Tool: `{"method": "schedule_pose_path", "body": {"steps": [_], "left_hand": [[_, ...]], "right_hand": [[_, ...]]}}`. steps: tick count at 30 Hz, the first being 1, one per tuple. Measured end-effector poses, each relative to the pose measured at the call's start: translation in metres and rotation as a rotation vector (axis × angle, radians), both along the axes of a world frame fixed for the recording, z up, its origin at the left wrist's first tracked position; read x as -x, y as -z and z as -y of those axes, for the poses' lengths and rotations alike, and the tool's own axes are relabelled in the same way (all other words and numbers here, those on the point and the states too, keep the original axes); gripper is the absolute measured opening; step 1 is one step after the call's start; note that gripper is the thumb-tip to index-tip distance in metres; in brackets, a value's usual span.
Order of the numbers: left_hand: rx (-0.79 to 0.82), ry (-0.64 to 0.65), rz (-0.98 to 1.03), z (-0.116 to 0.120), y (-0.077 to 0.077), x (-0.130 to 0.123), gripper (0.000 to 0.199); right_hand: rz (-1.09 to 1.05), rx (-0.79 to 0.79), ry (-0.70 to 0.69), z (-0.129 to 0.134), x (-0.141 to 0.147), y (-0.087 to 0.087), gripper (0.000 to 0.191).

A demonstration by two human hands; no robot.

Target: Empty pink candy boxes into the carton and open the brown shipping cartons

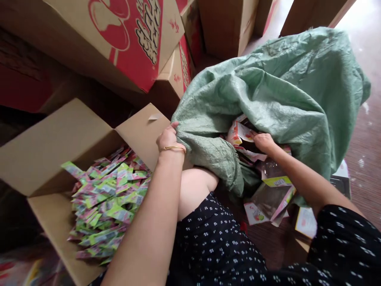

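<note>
My left hand (168, 137) is closed around the edge of a large green woven sack (214, 93), just above my knee. In the sack's mouth, my right hand (263, 142) has its fingers closed at a white and orange printed carton (244, 132); the fingertips are partly hidden. Crumpled packaging with clear plastic windows (270, 200) lies below my right forearm, spilling out at the sack's opening. To the left of my left arm, an open cardboard box (56, 155) holds many small green and pink sachets (110, 198).
Large red and brown printed cardboard boxes (119, 43) are stacked behind the open box. More brown boxes (220, 24) stand at the back. A white carton piece (306, 222) lies on the reddish-brown floor (364, 147) at the right.
</note>
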State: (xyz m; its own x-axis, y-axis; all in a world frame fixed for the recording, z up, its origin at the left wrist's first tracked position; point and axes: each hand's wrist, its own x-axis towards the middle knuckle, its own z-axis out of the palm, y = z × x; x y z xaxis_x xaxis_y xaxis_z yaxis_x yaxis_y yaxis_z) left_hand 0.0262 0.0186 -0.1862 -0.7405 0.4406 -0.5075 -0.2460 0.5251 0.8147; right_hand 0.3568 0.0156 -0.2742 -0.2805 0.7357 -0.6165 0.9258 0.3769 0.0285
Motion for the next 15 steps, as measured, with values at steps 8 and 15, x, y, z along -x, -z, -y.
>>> {"method": "schedule_pose_path", "body": {"steps": [8,15], "left_hand": [[-0.174,0.276,0.065,0.007,-0.018,-0.014,0.032],[-0.261,0.499,0.112,0.028,-0.050,-0.032,0.018]], "right_hand": [[0.105,0.103,0.064,0.011,-0.042,0.003,0.049],[-0.289,-0.021,0.356,-0.045,0.028,0.027,0.073]]}}
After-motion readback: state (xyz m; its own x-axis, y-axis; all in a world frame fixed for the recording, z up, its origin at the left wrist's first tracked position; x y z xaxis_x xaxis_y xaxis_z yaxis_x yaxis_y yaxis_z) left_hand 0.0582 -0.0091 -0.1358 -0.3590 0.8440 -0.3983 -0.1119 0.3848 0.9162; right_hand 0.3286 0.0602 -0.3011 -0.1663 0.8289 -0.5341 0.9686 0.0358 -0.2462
